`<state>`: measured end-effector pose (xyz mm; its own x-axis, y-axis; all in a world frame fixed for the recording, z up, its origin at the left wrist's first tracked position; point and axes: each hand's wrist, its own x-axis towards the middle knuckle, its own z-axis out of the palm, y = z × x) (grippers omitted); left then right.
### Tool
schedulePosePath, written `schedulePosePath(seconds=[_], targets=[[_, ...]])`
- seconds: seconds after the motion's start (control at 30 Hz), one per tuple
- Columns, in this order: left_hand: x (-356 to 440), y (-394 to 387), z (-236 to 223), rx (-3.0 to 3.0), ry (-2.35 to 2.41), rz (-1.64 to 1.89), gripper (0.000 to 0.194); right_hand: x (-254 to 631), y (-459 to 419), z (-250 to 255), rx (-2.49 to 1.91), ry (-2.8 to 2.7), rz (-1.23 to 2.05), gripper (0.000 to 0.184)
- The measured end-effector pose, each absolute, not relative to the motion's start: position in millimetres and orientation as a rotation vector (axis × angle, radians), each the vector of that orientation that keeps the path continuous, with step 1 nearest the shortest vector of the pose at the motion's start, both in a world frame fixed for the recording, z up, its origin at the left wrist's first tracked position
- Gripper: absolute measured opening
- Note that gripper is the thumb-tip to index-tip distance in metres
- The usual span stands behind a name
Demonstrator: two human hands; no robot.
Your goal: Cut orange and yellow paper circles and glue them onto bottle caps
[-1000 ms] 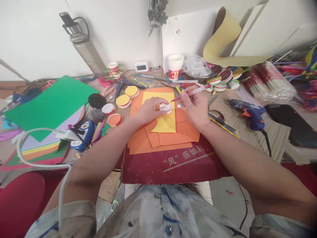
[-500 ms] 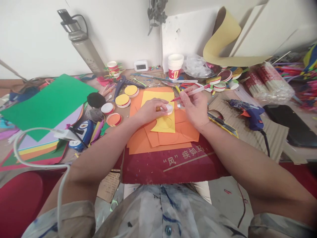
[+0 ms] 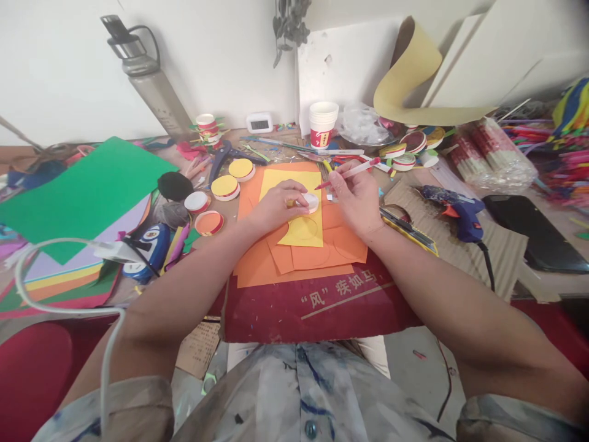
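Note:
My left hand [image 3: 281,205] has its fingers closed on a small round white paper-cup base [image 3: 311,203], which rests on a yellow paper sheet [image 3: 301,236]. A pencilled-looking circle outline shows on the yellow paper just below it. In my right hand [image 3: 356,199] is a slim pen with a red tip and a pale barrel [image 3: 355,172]. Its tip hovers near the upper edge of the cup base; whether it touches the paper I cannot tell. Orange paper sheets [image 3: 257,267] lie underneath, on a dark red cardboard board [image 3: 276,313].
Left of the papers stand several cut cup bases, yellow-topped [image 3: 225,187] and orange-topped [image 3: 209,223]. A box cutter [image 3: 409,230], a blue glue gun [image 3: 453,212] and a black phone [image 3: 536,233] lie to the right. Stacked paper cups [image 3: 323,126] and a bottle [image 3: 150,80] stand behind.
The whole view has shifted slightly. Both hands keep their hold, and the pen has tilted a little, its tip still close to the cup base.

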<state>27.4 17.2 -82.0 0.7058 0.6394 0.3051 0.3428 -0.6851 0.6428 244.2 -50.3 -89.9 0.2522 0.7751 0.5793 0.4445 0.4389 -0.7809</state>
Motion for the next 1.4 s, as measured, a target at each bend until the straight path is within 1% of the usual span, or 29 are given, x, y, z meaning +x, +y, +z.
schedulePosePath(seconds=[0.13,0.4,0.53,0.87,1.1,1.4], targets=[[27.8,19.9,-87.6,2.344,0.745,0.719,0.003,243.6,-49.1,-88.0,-1.219,-1.436,0.307,0.048],[27.2,24.5,-92.7,2.376,0.718,0.753,0.003,246.6,-40.4,-87.8,-1.348,-1.52,0.293,0.023],[27.7,25.1,-91.3,2.366,0.721,0.743,0.005,245.2,-39.5,-84.5,-1.424,-1.541,0.304,0.017],[27.3,24.3,-88.1,2.35,0.709,0.732,0.003,239.7,-41.2,-76.5,-1.54,-1.547,0.357,0.017],[28.2,26.2,-89.1,2.362,0.708,0.723,0.002,242.8,-49.9,-69.6,-1.606,-1.651,0.304,0.019],[27.5,28.6,-88.7,2.382,0.676,0.707,0.002,244.2,-62.2,-66.2,-1.567,-1.744,0.237,0.022]])
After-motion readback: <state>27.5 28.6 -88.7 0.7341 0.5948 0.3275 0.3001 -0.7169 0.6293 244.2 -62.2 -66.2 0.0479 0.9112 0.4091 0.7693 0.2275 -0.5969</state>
